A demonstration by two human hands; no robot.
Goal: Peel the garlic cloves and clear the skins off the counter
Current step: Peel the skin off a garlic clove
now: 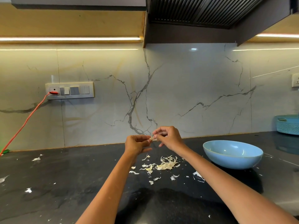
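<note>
A dark stone counter fills the lower half of the frame, backed by a pale marble-veined wall with a black extractor hood at the upper right. From my remote seat I see a switch panel at the left of the frame with an orange cable running down from it, and a pale blue slatted basket at the far right edge. A wide blue bowl sits on the counter right of centre; I cannot see whether anything lies inside it. Just left of the bowl, in the lower centre, lies a loose pile of garlic skins, with stray flakes scattered well out to the left. Both arms reach up from the bottom edge and meet above that pile. The left hand has its fingers curled, pinching one end of a small pale garlic clove. The right hand has its thumb and forefinger closed on the other end, its remaining fingers loosely bent. The clove sits between the two sets of fingertips, in the air over the counter, its long axis lying roughly left to right. I judge both hands equally near it, so the skin should pull away sideways toward the right hand.
</note>
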